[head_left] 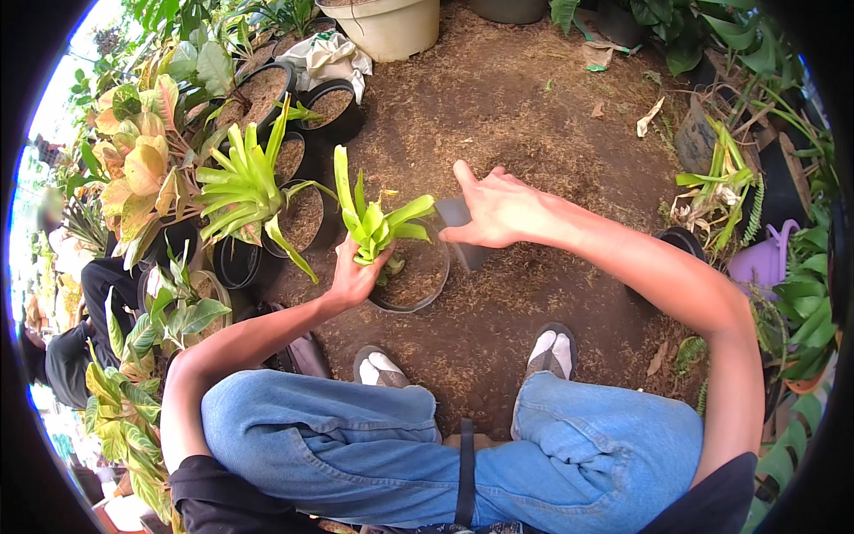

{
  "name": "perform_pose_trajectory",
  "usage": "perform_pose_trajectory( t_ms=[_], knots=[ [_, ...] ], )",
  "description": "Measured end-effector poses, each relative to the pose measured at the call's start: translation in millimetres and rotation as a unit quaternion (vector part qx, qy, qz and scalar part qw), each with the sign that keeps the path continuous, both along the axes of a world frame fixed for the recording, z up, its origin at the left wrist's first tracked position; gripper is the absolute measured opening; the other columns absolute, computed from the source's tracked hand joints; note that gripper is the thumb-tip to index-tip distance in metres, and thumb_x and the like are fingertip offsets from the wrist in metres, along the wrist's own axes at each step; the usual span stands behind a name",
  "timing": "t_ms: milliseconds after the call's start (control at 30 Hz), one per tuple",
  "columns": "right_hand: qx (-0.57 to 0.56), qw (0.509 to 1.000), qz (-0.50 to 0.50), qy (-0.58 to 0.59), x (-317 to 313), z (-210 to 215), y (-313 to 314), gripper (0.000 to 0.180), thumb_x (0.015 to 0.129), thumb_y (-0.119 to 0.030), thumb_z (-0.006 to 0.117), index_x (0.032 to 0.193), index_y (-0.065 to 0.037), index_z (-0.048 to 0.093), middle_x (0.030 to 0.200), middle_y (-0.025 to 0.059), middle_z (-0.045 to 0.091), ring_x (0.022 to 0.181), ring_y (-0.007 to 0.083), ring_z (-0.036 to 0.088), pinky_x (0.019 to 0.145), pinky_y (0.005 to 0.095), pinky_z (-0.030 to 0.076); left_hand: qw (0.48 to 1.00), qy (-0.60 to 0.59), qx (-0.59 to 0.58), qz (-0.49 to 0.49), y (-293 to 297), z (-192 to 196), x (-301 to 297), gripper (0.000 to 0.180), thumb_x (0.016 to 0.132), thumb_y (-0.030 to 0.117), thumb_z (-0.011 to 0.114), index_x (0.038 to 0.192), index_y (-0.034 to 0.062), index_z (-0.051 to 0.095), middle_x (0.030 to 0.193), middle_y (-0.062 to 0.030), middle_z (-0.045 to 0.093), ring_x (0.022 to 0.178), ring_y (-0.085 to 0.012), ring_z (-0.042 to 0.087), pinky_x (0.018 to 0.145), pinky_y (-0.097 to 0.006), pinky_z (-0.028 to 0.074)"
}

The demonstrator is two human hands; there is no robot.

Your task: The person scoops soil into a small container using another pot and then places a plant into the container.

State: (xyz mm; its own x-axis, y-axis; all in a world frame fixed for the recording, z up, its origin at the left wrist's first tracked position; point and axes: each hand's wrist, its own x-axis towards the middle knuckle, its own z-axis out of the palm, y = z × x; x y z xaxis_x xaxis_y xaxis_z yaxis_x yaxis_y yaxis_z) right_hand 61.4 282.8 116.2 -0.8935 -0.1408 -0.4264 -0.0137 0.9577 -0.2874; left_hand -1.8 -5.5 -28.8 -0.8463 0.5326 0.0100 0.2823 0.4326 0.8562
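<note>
My left hand [358, 270] is closed round the base of a bright green rosette plant [378, 227] with strap-shaped leaves. Below and beside that plant is a round dark-rimmed pot [411, 309] with loose brown soil in it; the plant covers part of its opening. Just right of the pot, my right hand [500, 210] has its thumb across a grey, smooth-sided piece [460, 233], its index finger stretched past the upper edge. The other fingers are partly hidden, and the grey piece's full shape does not show.
A larger rosette plant [245, 182] leans over black pots [307, 218] of soil at left. A cream pot [384, 31] and white sack [325, 60] stand at the far side. Cut leaves [716, 182] and a purple container [761, 262] lie right. Another person [71, 360] is at left.
</note>
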Motion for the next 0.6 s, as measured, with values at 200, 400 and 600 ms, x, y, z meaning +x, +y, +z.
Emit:
perform_pose_trajectory(
  t_ms=[200, 400, 600],
  knots=[
    [0.044, 0.986, -0.051, -0.150, 3.3, -7.4, 32.6, 0.113, 0.088, -0.059, 0.069, 0.159, 0.004, 0.006, 0.119, 0.0311, 0.067, 0.106, 0.0434, 0.069, 0.088, 0.0485, 0.060, 1.000, 0.006, -0.008, -0.006, -2.9, 1.0, 0.2, 0.031, 0.094, 0.022, 0.075, 0.115, 0.0012, 0.066, 0.109, -0.0150, 0.071, 0.099, -0.0279, 0.070, 0.089, -0.042, 0.053],
    [0.070, 0.923, -0.094, -0.368, 35.1, -42.2, 79.5, 0.128, 0.080, -0.052, 0.079, 0.165, -0.009, -0.006, 0.152, 0.0271, 0.049, 0.117, 0.0401, 0.066, 0.078, 0.0492, 0.061, 0.998, 0.053, -0.033, -0.014, -3.1, -4.3, -3.0, 0.031, 0.093, 0.020, 0.077, 0.117, 0.0013, 0.067, 0.110, -0.0154, 0.071, 0.100, -0.0278, 0.071, 0.089, -0.041, 0.053],
    [0.128, 0.870, -0.196, -0.434, 62.0, -64.4, 124.0, 0.124, 0.080, -0.053, 0.077, 0.166, -0.014, -0.003, 0.165, 0.0215, 0.033, 0.127, 0.0390, 0.059, 0.077, 0.0477, 0.061, 0.999, 0.030, -0.013, -0.004, -3.5, -1.6, -0.6, 0.030, 0.093, 0.018, 0.077, 0.116, 0.0016, 0.067, 0.111, -0.0138, 0.071, 0.101, -0.0259, 0.070, 0.090, -0.040, 0.052]
  ],
)
